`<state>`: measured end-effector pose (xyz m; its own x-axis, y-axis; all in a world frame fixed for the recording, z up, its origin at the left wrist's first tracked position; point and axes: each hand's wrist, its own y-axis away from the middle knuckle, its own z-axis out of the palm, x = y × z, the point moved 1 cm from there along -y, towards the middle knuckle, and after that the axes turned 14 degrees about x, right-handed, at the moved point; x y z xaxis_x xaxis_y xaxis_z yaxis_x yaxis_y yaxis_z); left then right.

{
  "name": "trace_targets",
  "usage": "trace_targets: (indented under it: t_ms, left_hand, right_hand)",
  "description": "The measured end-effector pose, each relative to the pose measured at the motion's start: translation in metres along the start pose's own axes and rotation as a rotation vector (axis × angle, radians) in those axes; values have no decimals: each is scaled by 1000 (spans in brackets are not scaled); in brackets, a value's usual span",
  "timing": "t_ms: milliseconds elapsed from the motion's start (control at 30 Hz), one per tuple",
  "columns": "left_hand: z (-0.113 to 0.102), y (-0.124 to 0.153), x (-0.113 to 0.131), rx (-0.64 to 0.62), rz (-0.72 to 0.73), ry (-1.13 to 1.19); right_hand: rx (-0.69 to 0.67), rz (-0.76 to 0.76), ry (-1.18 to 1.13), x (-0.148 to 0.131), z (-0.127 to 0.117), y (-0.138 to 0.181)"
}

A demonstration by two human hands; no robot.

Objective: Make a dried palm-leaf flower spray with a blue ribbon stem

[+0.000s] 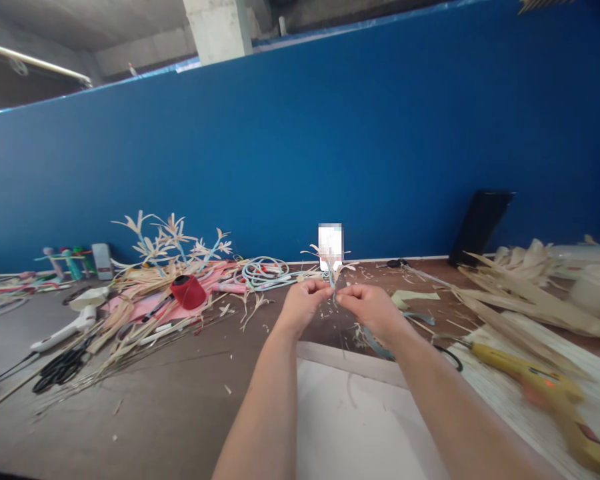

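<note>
Both my hands meet at the middle of the table, above a white board (pixel 350 420). My left hand (pixel 304 301) pinches the pale blue stem of a flower with narrow cream petals (pixel 336 265). Just to its right, my right hand (pixel 373 308) closes thumb and finger on the same stem, slightly lower. The petals spread upward in front of a bright phone-like screen (pixel 330 240), which is partly blurred out. Small cream scraps lie on the table around my fingers. My palms face away, so the stem's lower end is hard to make out.
Similar cream flowers (pixel 155 248) stand at the back left beside a red spool (pixel 189 292) and coiled pale blue cord (pixel 265 272). Black-handled scissors (pixel 63 367) and a white corded tool (pixel 73 327) lie left. At right are a yellow glue gun (pixel 535 380) and dried husks (pixel 525 293). A blue partition (pixel 300 147) rises behind.
</note>
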<state>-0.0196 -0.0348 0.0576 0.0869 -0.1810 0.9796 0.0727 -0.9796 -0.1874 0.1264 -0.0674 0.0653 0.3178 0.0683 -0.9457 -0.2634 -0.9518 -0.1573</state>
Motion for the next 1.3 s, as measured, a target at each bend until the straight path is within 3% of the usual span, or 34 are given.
trace_targets:
  t_ms: [233, 500, 1033, 1300]
  left_hand:
    - [0, 0, 0, 5, 79, -44]
    - [-1, 1, 5, 23, 145, -99]
    - [2, 0, 4, 47, 139, -110]
    - [1, -1, 3, 48, 207, -124]
  right_hand:
    - [47, -62, 20, 1, 2, 1]
    - [68, 54, -86, -2, 4, 2]
    - [30, 30, -82, 12, 7, -4]
    - [44, 12, -76, 8, 5, -3]
